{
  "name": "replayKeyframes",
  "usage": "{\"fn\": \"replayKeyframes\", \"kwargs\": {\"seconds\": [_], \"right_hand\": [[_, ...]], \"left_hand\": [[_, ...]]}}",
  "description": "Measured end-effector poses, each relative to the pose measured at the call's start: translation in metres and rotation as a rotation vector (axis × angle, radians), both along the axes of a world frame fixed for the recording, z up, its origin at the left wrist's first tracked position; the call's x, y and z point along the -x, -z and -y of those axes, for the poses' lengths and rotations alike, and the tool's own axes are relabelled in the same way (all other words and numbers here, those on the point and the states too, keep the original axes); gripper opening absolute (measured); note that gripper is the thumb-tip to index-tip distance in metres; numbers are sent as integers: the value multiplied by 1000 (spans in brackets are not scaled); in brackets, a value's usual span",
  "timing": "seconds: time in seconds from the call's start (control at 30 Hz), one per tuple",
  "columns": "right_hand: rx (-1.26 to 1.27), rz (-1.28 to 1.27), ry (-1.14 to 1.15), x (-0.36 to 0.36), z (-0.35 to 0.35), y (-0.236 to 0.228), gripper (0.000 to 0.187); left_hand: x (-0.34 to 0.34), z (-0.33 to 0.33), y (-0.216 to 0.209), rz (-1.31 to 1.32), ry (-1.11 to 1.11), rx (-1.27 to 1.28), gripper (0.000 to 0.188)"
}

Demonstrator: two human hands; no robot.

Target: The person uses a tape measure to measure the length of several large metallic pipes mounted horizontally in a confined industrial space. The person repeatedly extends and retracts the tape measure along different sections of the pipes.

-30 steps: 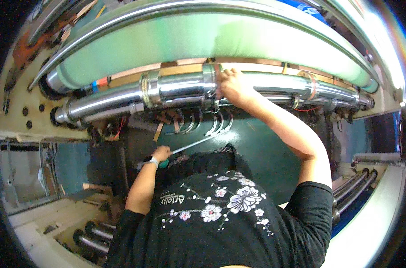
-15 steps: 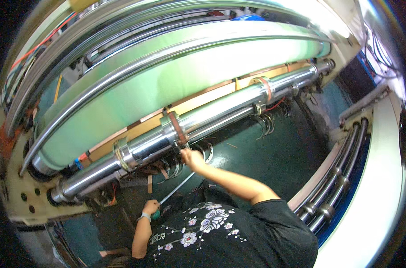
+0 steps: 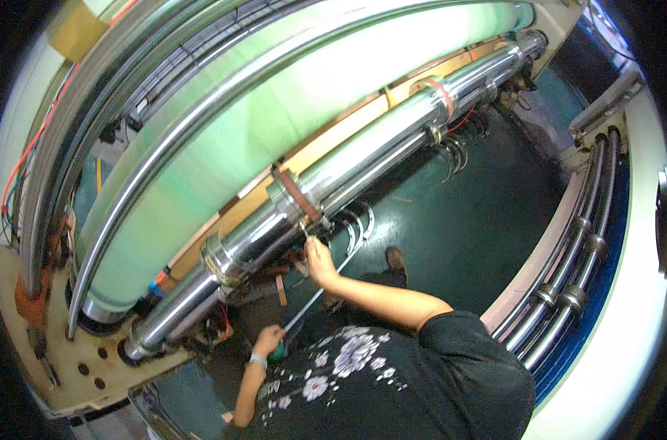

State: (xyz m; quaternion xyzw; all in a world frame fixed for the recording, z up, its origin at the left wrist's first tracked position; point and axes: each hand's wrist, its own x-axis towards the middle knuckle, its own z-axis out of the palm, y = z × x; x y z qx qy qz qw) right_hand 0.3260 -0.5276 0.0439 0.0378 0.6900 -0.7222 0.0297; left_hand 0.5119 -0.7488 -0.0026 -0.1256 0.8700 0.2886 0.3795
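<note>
My left hand (image 3: 268, 340), low and left of centre, is closed round the green case (image 3: 278, 352) of what looks like a tape measure. Its long pale strip (image 3: 303, 311) runs up and right, passing behind my right forearm toward several hanging curved metal rings (image 3: 357, 229). Higher up, my right hand (image 3: 319, 262) pinches a thin metal piece, too small to name, that points up at a clamp collar (image 3: 298, 196) with a brown band. The collar sits round a shiny metal roller (image 3: 348, 170). My right fingers are just below the collar, apart from it.
Behind the roller lies a large pale green roll (image 3: 223, 169) with a curved metal bar (image 3: 179, 128) before it. Further collars (image 3: 220, 260) sit along the roller. Dark pipes (image 3: 561, 279) run along a white machine edge (image 3: 634, 293) at right. A shoe (image 3: 396, 260) stands on the dark green floor.
The view has tilted, so the roller stands steeper. My right hand has come slightly down from the collar, and the thin piece now shows above its fingers. My left hand keeps its hold.
</note>
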Motion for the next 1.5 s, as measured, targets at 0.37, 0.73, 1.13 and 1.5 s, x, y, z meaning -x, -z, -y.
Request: {"fn": "replayKeyframes", "kwargs": {"seconds": [0.37,0.73,1.13,1.5], "right_hand": [[-181,-61,-364,-23,-60,-3,32],[-470,-326,-921,-44,40,-15,23],[-670,-424,-905,-58,122,61,21],[-483,-452,-669,-65,112,66,18]], "left_hand": [[61,-52,9,-184,198,-74,22],[8,-23,-13,-133,-40,20,24],[-86,35,-5,-144,-187,56,21],[-130,59,-18,-165,-237,33,20]]}}
